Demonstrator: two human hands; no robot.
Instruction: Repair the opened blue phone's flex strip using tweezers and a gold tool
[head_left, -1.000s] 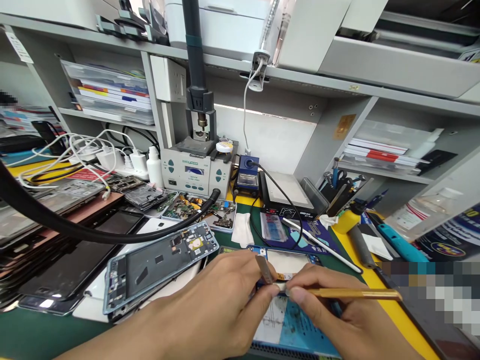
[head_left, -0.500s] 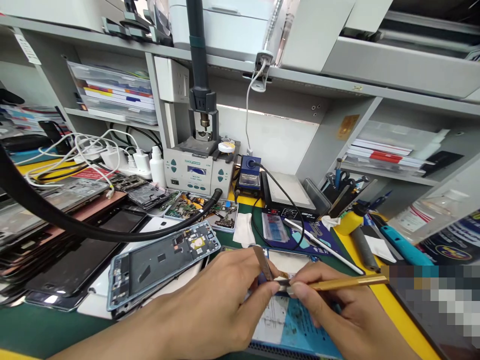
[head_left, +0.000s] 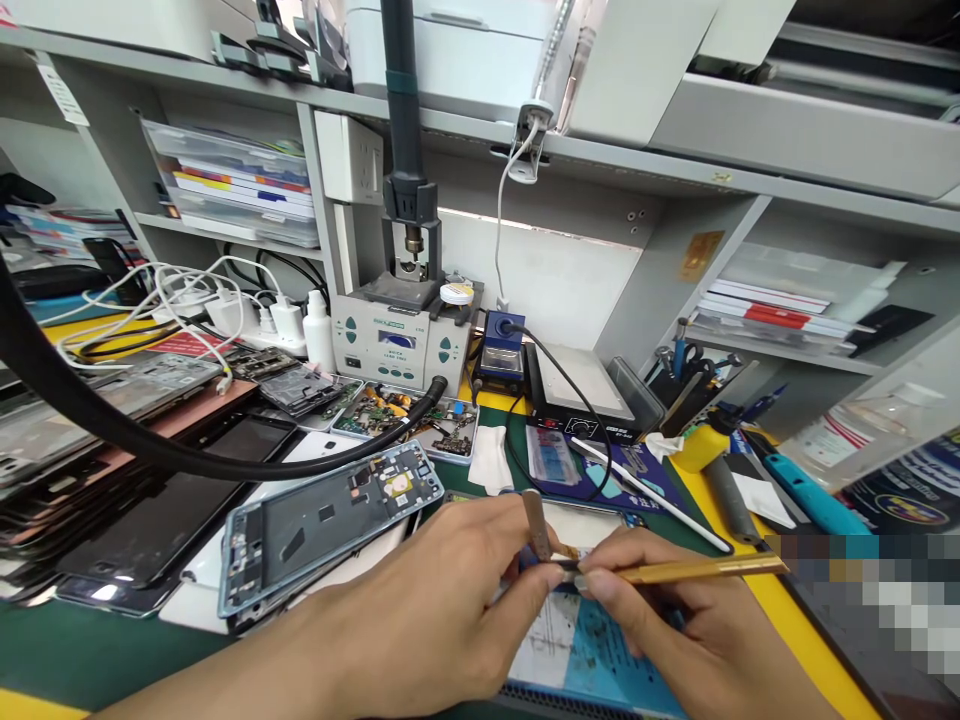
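Observation:
My left hand (head_left: 442,590) is closed, and a flat brownish-grey metal tool (head_left: 536,525) sticks up from between its fingers. My right hand (head_left: 667,610) is closed round a slim gold-coloured tool (head_left: 705,568) that points off to the right. The two thumbs nearly meet at a small dark part (head_left: 571,566), mostly hidden by the fingertips. Just behind and under the fingers lies an open phone frame (head_left: 581,522) with a pale inside. Below the hands is a blue and white printed pad (head_left: 555,640).
To the left lie an opened blue phone frame (head_left: 322,530) and stacked phone parts (head_left: 150,430). A tray of circuit boards (head_left: 450,440) sits before the hot-air station (head_left: 397,345), whose black hose (head_left: 225,465) arches across. A heating plate (head_left: 581,390) and a yellow bottle (head_left: 705,445) stand behind right.
Both hands keep their grip in nearly the same place. The flat metal tool in my left hand has shifted slightly right. The whole view has moved a little.

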